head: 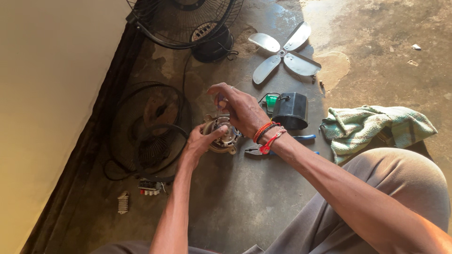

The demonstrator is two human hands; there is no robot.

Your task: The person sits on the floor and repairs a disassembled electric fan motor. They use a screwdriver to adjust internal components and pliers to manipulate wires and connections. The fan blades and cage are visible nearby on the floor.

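A round metal fan motor rests on the concrete floor. My left hand grips its left side and steadies it. My right hand is above the motor, fingers closed on a slim tool with a purple handle that points down into the motor's top. Red and orange bands circle my right wrist.
Pliers with blue handles lie just right of the motor. A black motor cover, a four-bladed fan blade, fan guards, a checked cloth and a small white part lie around. A pale wall runs along the left.
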